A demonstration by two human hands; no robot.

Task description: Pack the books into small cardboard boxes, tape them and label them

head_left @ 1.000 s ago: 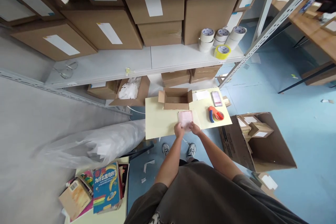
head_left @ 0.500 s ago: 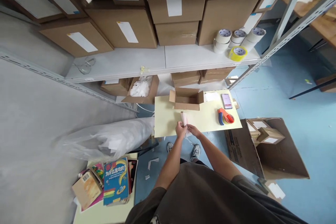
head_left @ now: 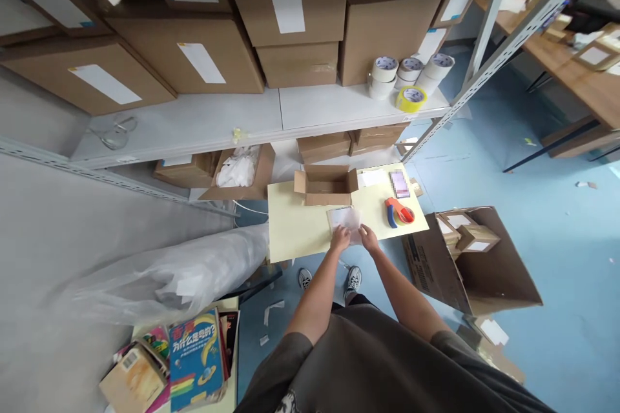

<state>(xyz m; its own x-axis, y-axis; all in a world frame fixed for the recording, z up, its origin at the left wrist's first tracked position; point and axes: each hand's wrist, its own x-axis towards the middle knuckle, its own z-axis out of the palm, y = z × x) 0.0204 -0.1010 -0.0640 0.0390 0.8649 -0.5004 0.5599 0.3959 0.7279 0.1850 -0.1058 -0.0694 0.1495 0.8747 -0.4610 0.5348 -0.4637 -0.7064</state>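
A thin, pale pinkish-white sheet (head_left: 345, 217) lies spread at the front edge of the small cream table (head_left: 295, 232); whether it is paper or a wrapped flat item I cannot tell. My left hand (head_left: 340, 238) is on its lower left part, fingers curled against it. At the right edge, my right hand (head_left: 369, 238) pinches the same sheet. Just behind it stands an open cardboard box (head_left: 330, 199) with flaps spread. To the right lies a red and blue tape dispenser (head_left: 398, 211), near a phone (head_left: 400, 184) and white papers (head_left: 372, 178).
A grey shelf (head_left: 194, 122) with cartons and tape rolls (head_left: 385, 71) rises beyond the table. On the right floor, a large open carton (head_left: 508, 264) holds small boxes. At left are a clear plastic bag (head_left: 203, 264) and stacked books (head_left: 196, 358).
The pinkish sheet was bunched narrow between both hands and is now opened out flat on the table. My hands have moved apart. The camera view has shifted right.
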